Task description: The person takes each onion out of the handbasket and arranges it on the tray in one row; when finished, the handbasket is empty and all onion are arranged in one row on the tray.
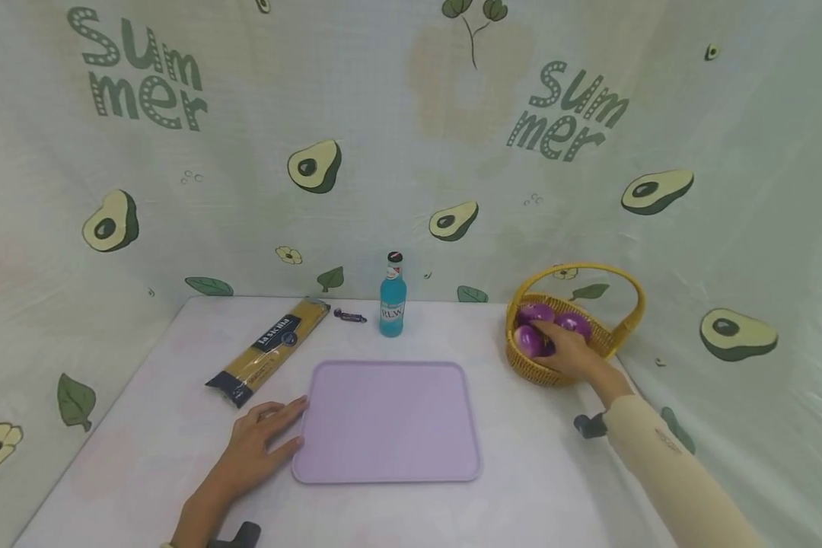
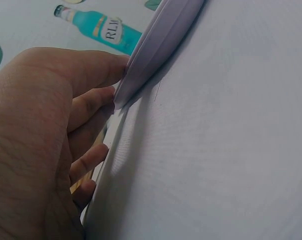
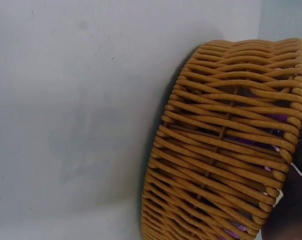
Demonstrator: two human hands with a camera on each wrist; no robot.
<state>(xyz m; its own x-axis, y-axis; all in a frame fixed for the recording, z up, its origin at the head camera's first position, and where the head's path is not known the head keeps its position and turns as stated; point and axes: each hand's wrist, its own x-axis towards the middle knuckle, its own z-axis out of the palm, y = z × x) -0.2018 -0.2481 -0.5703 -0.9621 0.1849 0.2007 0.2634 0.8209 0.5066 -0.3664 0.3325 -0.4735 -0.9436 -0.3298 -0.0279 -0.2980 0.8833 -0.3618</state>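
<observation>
My right hand (image 1: 567,352) reaches down into a yellow wicker basket (image 1: 530,370), thumb and fingers around a glossy purple onion (image 1: 528,342). Two more purple onions lie beside it, one at the back (image 1: 536,313) and one at the right (image 1: 575,325). In the right wrist view the basket's woven wall (image 3: 216,150) hides most of that hand and the onions. My left hand (image 1: 253,445) rests at the left edge of a lilac tray (image 1: 387,422), its thumb and forefinger touching the rim. The left wrist view shows those fingertips against the tray's side (image 2: 163,42).
Behind the tray stands a bottle of blue drink (image 1: 392,301). A small dark wrapped candy (image 1: 350,316) lies left of it, and a long pasta packet (image 1: 272,350) slants across the table's left side. The basket's tall handle (image 1: 575,266) arches over it. A patterned cloth (image 1: 397,99) hangs behind.
</observation>
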